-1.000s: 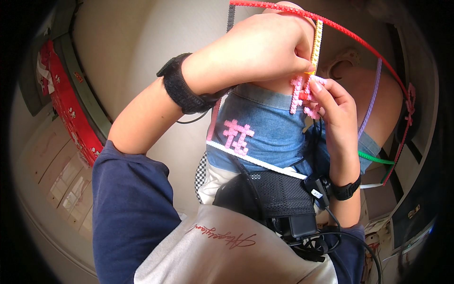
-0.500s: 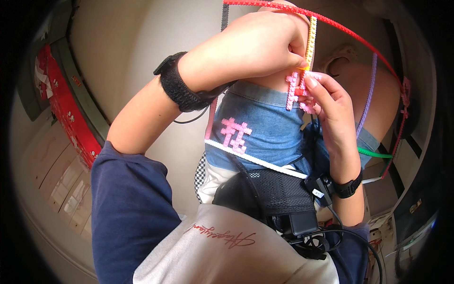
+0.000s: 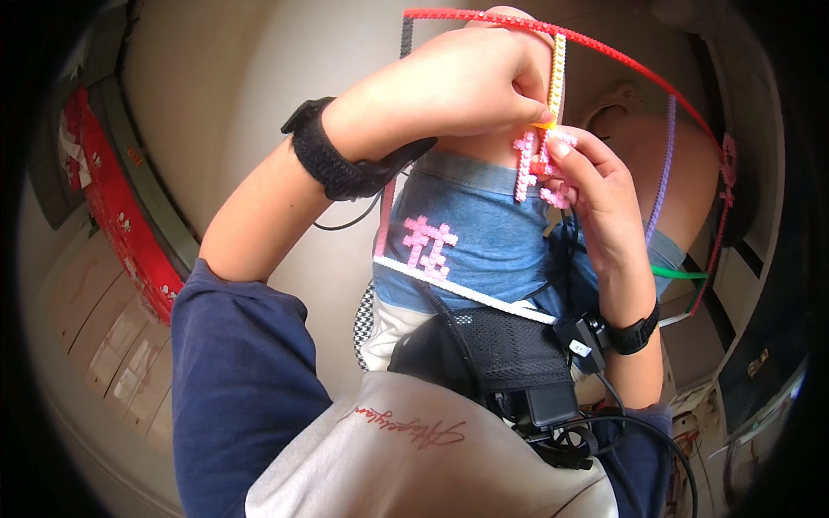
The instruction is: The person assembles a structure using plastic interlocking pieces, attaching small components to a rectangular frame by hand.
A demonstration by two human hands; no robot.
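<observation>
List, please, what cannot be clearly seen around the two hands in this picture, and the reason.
In the head view:
Left hand: most fingers are hidden behind the back of the hand, so its grip at the orange piece is unclear.
Pink-and-red piece: partly covered by the right hand.
Dark strip: its lower end disappears behind the left arm.
White label: any writing is too small.
</observation>
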